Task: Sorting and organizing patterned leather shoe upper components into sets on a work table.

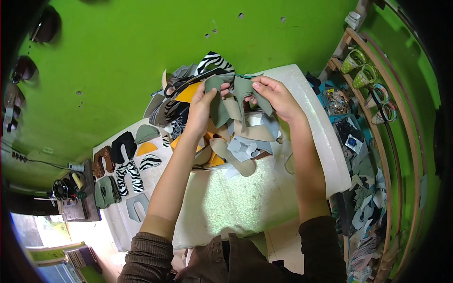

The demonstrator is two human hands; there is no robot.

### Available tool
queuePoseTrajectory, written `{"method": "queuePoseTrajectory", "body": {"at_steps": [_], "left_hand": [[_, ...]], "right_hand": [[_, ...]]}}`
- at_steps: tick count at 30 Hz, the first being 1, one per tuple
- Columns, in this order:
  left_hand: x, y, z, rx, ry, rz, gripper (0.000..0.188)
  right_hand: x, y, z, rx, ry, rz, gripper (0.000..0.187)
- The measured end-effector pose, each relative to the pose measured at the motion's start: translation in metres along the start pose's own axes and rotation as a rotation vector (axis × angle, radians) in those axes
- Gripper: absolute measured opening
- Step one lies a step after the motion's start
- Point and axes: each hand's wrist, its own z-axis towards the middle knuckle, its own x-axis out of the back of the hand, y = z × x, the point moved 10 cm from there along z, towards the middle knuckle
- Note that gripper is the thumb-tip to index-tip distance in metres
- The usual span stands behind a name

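Observation:
Both my hands are raised over a heap of cut pieces on a pale, glittery table (231, 203). My left hand (203, 106) pinches a grey-green cut piece (218, 111) between thumb and fingers. In my right hand (278, 96) is another grey-green cut piece (244, 89), gripped near its upper right edge and hanging in folds. Whether the two pieces are joined, I cannot tell. Beneath them lie beige pieces (257, 133), light grey pieces (243, 148) and a yellow piece (188, 93). A zebra-striped piece (214, 61) tops the far side of the heap.
Sorted at the table's left are a grey-green stack (107, 192), zebra-striped U-shapes (130, 179), a black U-shape (124, 146) and a brown one (103, 160). A sewing machine (63, 190) stands further left. Right of the table, a wooden rack (377, 61) holds small shoes (365, 75) above scraps (365, 198).

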Motion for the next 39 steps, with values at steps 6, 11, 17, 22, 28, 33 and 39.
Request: {"method": "queuePoseTrajectory", "body": {"at_steps": [6,11,17,22,28,33,39], "left_hand": [[0.016,0.024,-0.021,-0.022,0.033,0.021,0.036],[0.025,0.042,-0.024,-0.118,0.005,0.186,0.039],[0.046,0.065,-0.042,-0.169,0.054,0.228,0.033],[0.065,0.074,-0.070,-0.069,0.073,0.069,0.025],[0.091,0.051,-0.101,0.141,0.096,-0.099,0.037],[0.103,0.040,-0.116,0.128,0.005,-0.387,0.049],[0.098,0.049,-0.135,0.054,-0.002,-0.455,0.058]], "right_hand": [[-0.055,-0.007,0.016,-0.042,-0.184,0.194,0.020],[-0.083,0.003,0.027,-0.166,-0.284,-0.003,0.020],[-0.106,0.001,0.004,-0.188,-0.460,-0.055,0.026],[-0.096,-0.007,-0.003,-0.178,-0.220,0.052,0.026],[-0.103,-0.041,-0.005,-0.104,-0.124,0.041,0.024],[-0.140,-0.071,-0.004,-0.075,-0.199,-0.206,0.024],[-0.205,-0.075,-0.016,-0.118,-0.334,-0.231,0.019]]}}
